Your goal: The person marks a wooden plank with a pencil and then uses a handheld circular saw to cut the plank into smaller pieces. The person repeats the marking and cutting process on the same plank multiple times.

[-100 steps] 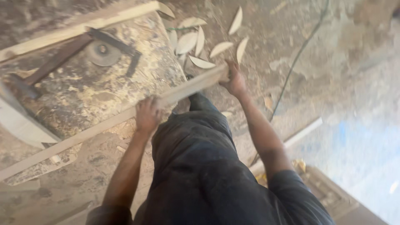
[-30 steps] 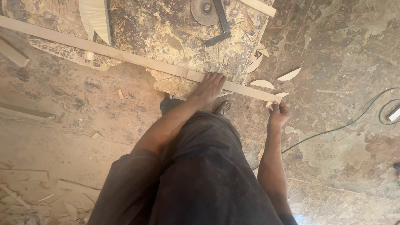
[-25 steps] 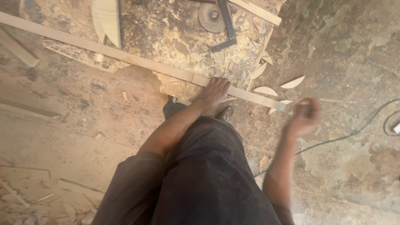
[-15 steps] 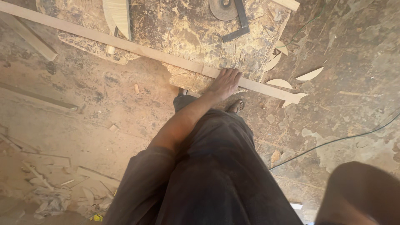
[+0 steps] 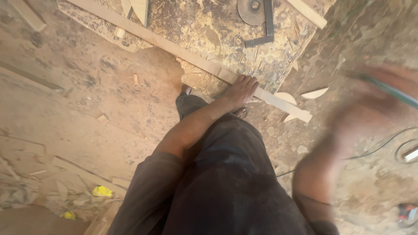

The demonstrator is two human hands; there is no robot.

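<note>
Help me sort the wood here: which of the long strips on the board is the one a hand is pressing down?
The long strip running diagonally across the chipboard; the left hand lies flat on it near its right end. The shorter strip at top right lies untouched.

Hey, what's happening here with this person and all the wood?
A person stands at a low chipboard worktop on a dusty floor, seen from above. The left hand presses flat on a long wooden strip lying slantwise across the board, its end jutting past the edge. The right hand is raised close to the camera and blurred, seemingly holding a thin green stick, perhaps a pencil. A round disc and a metal square lie on the board; curved offcuts dot the floor.
</note>
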